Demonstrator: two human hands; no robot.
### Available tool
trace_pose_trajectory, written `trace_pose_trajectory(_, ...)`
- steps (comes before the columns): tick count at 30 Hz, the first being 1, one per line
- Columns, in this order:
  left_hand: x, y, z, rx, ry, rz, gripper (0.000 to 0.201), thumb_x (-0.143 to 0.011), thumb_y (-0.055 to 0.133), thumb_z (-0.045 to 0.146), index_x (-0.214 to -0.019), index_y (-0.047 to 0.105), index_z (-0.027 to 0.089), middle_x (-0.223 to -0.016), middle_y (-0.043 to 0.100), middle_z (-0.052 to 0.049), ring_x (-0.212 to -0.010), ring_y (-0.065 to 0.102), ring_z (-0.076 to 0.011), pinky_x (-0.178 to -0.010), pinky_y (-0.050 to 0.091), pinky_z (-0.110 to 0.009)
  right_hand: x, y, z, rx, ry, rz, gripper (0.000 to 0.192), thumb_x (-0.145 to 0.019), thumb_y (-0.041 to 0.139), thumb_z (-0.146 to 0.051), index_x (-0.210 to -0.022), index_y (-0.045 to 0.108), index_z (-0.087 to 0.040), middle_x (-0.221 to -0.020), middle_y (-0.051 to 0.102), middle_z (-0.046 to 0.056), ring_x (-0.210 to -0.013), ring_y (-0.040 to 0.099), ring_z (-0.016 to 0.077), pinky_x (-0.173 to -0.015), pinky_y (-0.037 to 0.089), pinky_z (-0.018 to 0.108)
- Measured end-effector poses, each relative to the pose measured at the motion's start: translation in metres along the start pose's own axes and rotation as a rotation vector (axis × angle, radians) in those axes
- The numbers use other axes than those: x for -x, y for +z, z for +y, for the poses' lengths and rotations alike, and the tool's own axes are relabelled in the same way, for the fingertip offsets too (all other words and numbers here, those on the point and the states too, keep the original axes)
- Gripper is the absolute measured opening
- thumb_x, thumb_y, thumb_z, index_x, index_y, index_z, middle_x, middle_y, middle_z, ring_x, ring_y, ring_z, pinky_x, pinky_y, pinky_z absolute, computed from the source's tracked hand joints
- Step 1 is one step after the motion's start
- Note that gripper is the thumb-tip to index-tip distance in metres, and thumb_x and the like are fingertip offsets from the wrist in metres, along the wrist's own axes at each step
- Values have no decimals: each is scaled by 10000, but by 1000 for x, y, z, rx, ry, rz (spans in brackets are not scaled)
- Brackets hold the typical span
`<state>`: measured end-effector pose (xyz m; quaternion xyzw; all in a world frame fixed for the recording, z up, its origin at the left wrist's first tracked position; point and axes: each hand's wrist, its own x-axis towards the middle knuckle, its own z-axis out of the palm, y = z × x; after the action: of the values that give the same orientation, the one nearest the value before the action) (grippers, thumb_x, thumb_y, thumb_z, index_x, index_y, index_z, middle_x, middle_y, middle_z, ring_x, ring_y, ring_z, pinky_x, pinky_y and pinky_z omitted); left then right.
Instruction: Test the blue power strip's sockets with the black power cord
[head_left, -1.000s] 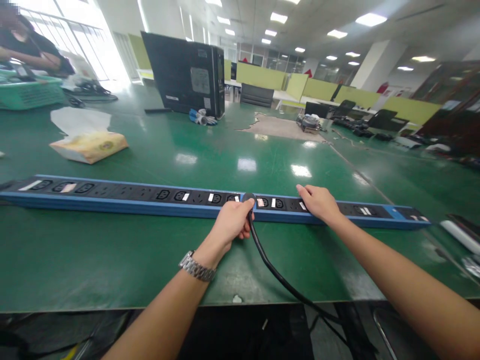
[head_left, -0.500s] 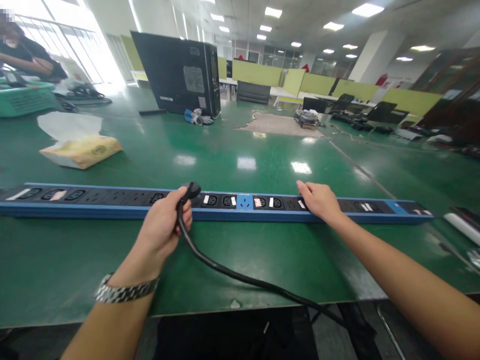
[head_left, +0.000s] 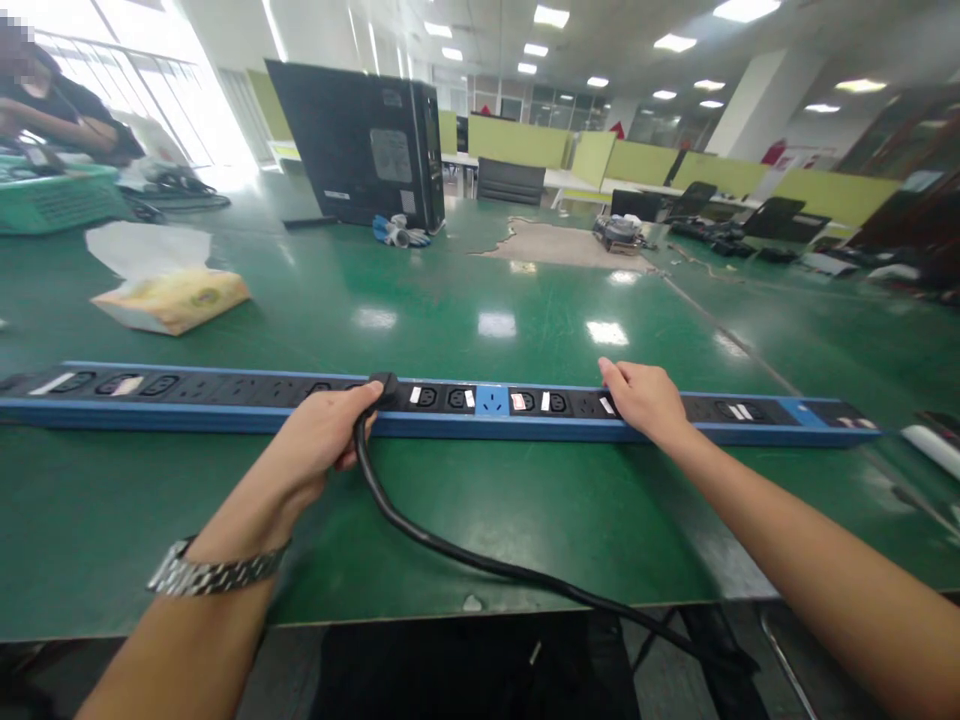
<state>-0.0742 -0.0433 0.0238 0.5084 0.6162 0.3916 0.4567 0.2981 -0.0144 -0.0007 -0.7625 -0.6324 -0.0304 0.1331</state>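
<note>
Gripping a black plug (head_left: 385, 384) at the power strip (head_left: 225, 402), left hand (head_left: 324, 432); right hand (head_left: 643, 400) rests flat, fingers loose.

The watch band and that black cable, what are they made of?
Watch band: probably metal, polished; its small silvery links catch the light.
Cable: probably rubber or soft plastic, matte black; it bends in a smooth curve from the left hand down off the table edge.
</note>
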Motion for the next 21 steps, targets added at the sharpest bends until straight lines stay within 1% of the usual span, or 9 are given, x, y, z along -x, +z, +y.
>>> trace_pose_trajectory(2, 1, -4, -2, 13, -17, -27, 421, -824, 532, 400, -483, 452, 166, -388, 408, 48, -348, 339, -49, -380, 230, -169, 0, 0, 0, 3, -10, -1, 621, -952, 228, -561, -775, 702, -201, -841, 721, 92, -834, 642, 213, -642, 352, 267)
trace_pose_trajectory(4, 0, -4, -3, 43, -16, -11, 420, -831, 530, 388, -484, 449, 166, -386, 393, 53, -346, 326, -46, -378, 225, -170, 0, 0, 0, 1, -16, 2, 625, -952, 224, -562, -778, 703, -199, -845, 723, 93, -839, 642, 214, -644, 354, 268)
trace_pose_trajectory(6, -2, -1, -1, 69, -13, -10, 395, -831, 536, 372, -502, 447, 171, -390, 376, 62, -341, 311, -46, -369, 210, -173, 1, -1, -1, -4, -13, 12, 627, -953, 222, -559, -789, 708, -198, -850, 725, 96, -845, 642, 215, -647, 356, 268)
trace_pose_trajectory(8, -3, 4, 0, 87, -24, -42, 382, -826, 547, 376, -518, 439, 177, -401, 372, 67, -342, 308, -47, -364, 207, -174, 2, -1, -1, -7, -11, 26, 624, -955, 222, -552, -797, 711, -199, -849, 725, 99, -849, 641, 216, -649, 353, 269)
trace_pose_trajectory(11, -4, 6, -2, 76, -46, -71, 410, -818, 552, 409, -505, 423, 178, -398, 372, 60, -348, 321, -52, -362, 214, -172, 3, 0, -1, -3, -16, 34, 624, -951, 225, -558, -773, 705, -202, -826, 721, 98, -837, 641, 222, -635, 339, 274)
trace_pose_trajectory(14, -6, 3, -6, 39, -82, -47, 422, -807, 545, 432, -488, 447, 174, -374, 371, 47, -329, 301, -60, -345, 213, -179, 3, 0, -1, -11, -19, 43, 631, -948, 220, -568, -756, 697, -201, -811, 717, 95, -822, 640, 222, -623, 326, 275)
trace_pose_trajectory(17, -5, 2, -7, -28, -55, 4, 417, -790, 561, 437, -484, 470, 169, -380, 401, 29, -328, 321, -70, -342, 226, -189, 4, -1, -2, -29, -4, 57, 624, -948, 224, -563, -779, 703, -200, -830, 719, 96, -832, 639, 220, -627, 325, 273)
trace_pose_trajectory(18, -2, 3, -5, -7, -37, 21, 418, -787, 563, 437, -482, 455, 173, -388, 398, 31, -335, 329, -71, -345, 231, -191, 5, -1, -2, -32, 7, 59, 622, -948, 226, -562, -786, 706, -199, -834, 719, 97, -833, 639, 220, -626, 323, 272)
trace_pose_trajectory(21, 11, 13, 4, 188, 36, 38, 413, -794, 562, 436, -503, 407, 188, -432, 371, 52, -371, 326, -67, -368, 260, -190, 6, -2, -3, -40, 21, 69, 625, -950, 226, -561, -789, 708, -198, -833, 719, 96, -827, 640, 215, -621, 319, 271)
